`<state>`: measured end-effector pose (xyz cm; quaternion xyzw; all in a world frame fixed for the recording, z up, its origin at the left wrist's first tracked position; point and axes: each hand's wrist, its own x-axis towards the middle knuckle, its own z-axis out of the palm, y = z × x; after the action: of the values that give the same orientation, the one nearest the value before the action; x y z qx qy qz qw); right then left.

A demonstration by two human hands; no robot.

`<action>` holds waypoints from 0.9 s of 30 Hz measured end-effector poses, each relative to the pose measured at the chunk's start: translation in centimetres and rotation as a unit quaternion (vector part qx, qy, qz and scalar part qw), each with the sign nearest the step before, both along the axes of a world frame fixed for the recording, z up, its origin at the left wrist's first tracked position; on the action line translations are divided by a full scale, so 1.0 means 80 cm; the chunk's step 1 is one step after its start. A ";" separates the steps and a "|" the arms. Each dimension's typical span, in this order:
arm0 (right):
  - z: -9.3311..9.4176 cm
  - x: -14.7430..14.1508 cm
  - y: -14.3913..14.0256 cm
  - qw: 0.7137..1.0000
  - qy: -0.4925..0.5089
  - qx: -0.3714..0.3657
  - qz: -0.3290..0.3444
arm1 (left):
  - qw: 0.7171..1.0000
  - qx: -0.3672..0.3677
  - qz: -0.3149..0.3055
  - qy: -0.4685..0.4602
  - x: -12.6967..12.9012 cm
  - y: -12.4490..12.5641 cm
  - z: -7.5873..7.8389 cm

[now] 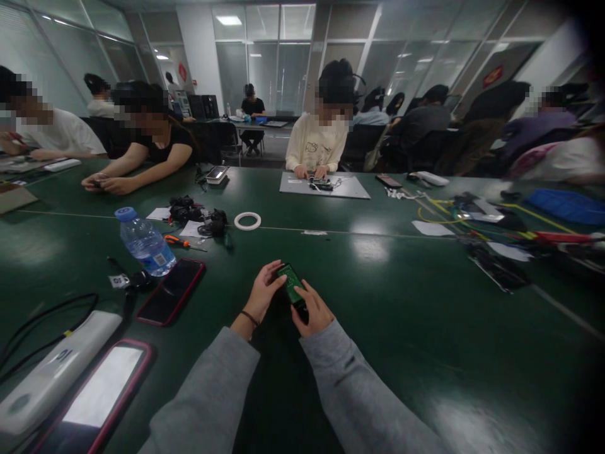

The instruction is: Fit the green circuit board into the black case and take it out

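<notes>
Head view: small green circuit board (292,284) pinched between left hand (262,295) and right hand (309,310) over near table (401,302), fingers closed on it; likely to slip if grip loosens.

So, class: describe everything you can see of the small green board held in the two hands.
The green board is a small, flat, narrow rectangle, seemingly a circuit board with pale markings on its bright green face; details are too small to read. A dark part sits at its near end. It is tilted, held just above the dark green table. The left hand pinches its far end; the right hand grips its near end.
</notes>
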<state>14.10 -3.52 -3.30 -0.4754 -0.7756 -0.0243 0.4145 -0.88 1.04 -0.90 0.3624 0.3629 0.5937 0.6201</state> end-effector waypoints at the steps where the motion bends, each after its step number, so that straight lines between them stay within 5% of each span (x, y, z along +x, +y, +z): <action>1: 0.000 0.000 0.000 1.000 0.000 0.004 0.004 | 1.000 -0.003 0.003 -0.004 0.000 0.001 -0.001; 13: 0.001 0.005 0.005 0.996 -0.013 0.048 0.078 | 0.999 -0.031 0.021 -0.006 -0.002 0.002 -0.002; 27: 0.000 0.005 0.006 0.997 -0.009 0.006 0.075 | 0.999 -0.012 0.042 0.012 -0.002 0.002 -0.001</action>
<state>14.48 -3.02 -3.30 -0.4129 -0.8126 -0.0014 0.4112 -1.05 1.22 -0.94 0.3464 0.3926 0.6101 0.5947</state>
